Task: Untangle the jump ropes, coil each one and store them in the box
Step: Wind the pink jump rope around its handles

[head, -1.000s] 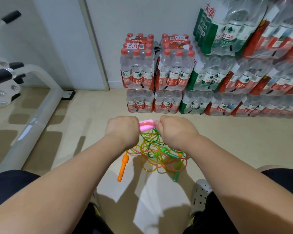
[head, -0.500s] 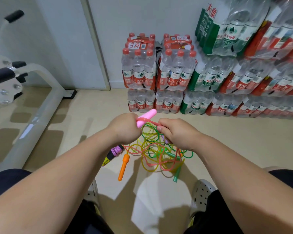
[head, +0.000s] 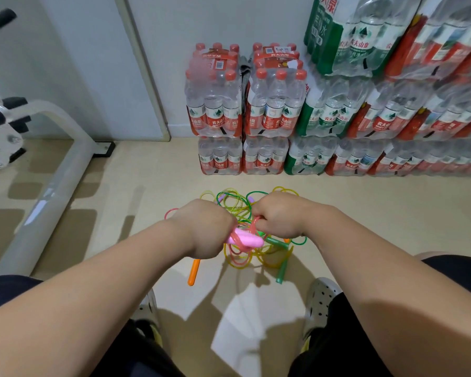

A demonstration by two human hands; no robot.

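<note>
- Grip of the left hand (head: pixel 201 229) closes round the glossy pink plastic jump-rope handles (head: pixel 246 240), held just above the heap. A slack hold could drop them back in.
- Right hand (head: pixel 279 217) pinches the thin pink rubbery cord (head: pixel 254 223) right beside those handles. A hard pull here would likely cinch knots rather than free loops.
- Tangled heap of yellow, green and pink cords (head: pixel 237 205) lies on the beige floor (head: pixel 365 213) beneath both hands, so lifting may drag every rope along.
- Orange tapered handle (head: pixel 194 272) and green tapered handle (head: pixel 281 272) trail toward the feet and could snag or get stepped on.
- Storage box is not in view.
</note>
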